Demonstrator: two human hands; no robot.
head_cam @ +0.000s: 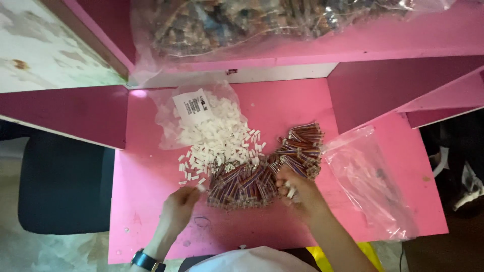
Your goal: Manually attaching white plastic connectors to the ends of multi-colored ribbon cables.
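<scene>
Near the lower middle of the frame, the left hand (177,207) pinches one small white plastic connector (201,187) between fingertips that are closed on it, just at the edge of the pile of white connectors (222,143) spilling from an open clear bag (169,118) in the centre. The right hand (297,190), right of centre, is curled over the heap of short multicoloured wire bundles (262,174); its fingers look closed around a few wires, though the exact grip is too blurred to tell. An empty clear bag (370,181) lies at the right on the pink table (146,201). A wristwatch (145,260) sits at the bottom left.

The loose connectors lie scattered close to the table's left edge, so a sweep of the left wrist could likely knock some off. The wires are tangled together, and pulling one could drag neighbours out or scatter the heap into the connectors.
</scene>
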